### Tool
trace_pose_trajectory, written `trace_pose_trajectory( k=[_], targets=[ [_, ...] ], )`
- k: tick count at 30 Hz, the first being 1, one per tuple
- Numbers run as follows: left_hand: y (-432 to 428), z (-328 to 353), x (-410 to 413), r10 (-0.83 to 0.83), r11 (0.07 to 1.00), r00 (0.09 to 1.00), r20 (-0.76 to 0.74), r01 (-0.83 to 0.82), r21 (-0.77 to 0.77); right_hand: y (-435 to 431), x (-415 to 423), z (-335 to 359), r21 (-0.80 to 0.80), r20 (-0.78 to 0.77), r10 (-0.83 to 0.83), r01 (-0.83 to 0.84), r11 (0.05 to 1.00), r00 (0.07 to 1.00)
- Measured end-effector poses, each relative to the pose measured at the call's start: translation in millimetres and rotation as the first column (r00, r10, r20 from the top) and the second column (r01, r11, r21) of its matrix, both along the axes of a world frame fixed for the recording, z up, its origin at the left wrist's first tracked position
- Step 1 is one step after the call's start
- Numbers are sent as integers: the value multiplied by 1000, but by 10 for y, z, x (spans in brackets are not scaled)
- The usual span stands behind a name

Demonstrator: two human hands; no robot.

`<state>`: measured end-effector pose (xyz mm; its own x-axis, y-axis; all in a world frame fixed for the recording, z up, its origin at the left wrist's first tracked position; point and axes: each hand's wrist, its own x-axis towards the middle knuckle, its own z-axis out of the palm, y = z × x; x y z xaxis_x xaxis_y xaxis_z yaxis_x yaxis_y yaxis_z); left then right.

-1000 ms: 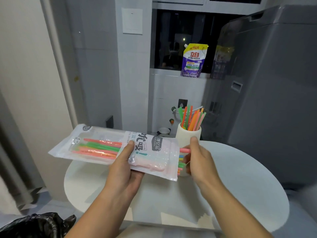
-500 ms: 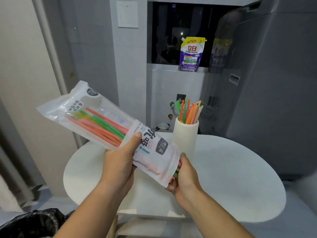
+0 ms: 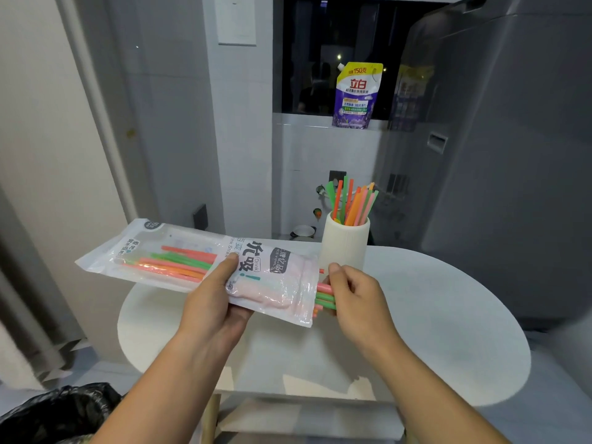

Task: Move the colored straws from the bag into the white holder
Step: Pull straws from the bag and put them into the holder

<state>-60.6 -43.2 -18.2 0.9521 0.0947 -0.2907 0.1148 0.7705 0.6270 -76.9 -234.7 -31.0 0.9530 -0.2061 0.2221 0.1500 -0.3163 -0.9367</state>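
Bag (image 3: 198,264) is held above the table (image 3: 448,315), long axis left to right, with the mouth end pointing right and a little lower. Straws (image 3: 325,296) lie lengthwise inside, and their tips poke out of the mouth. Left hand (image 3: 217,302) grips the bag at its middle, thumb pressed on top, fingers curled beneath. Right hand (image 3: 355,296) has its fingers curled round the protruding tips, thumb above. Holder (image 3: 344,248) stands upright on the table just behind the bag's mouth, with other straws (image 3: 352,203) fanned upward in it.
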Motion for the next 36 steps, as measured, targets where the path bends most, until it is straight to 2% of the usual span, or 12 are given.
trace_pose_trajectory(
  k=[5,9,13,16,23,26,32,36],
  targets=[
    [21,-6,10,-15,999,1000,4,15,-36,-105,-28,35,-116,42,118,-113,987,992],
    [26,-35,29,-5,998,1000,-4,5,-60,-150,6,5,-139,123,68,-50,989,990],
    [51,-60,43,4,994,1000,-16,-6,-105,-144,30,24,2,159,-63,63,998,985],
    [52,-66,53,2,993,1000,-10,-3,-115,-132,49,43,141,87,-147,134,981,985],
    [8,-68,49,-25,994,1000,-1,25,-106,-46,-2,77,323,-102,37,-3,947,994],
    [20,-68,45,-22,994,1000,-10,21,-104,-104,23,140,471,-107,83,-23,882,991],
    [25,-71,43,-8,994,1000,-7,7,-109,-219,68,169,691,-135,14,84,718,991],
    [-16,-60,30,-15,994,1000,2,15,-112,-139,41,153,739,-142,120,25,673,982]
  ],
)
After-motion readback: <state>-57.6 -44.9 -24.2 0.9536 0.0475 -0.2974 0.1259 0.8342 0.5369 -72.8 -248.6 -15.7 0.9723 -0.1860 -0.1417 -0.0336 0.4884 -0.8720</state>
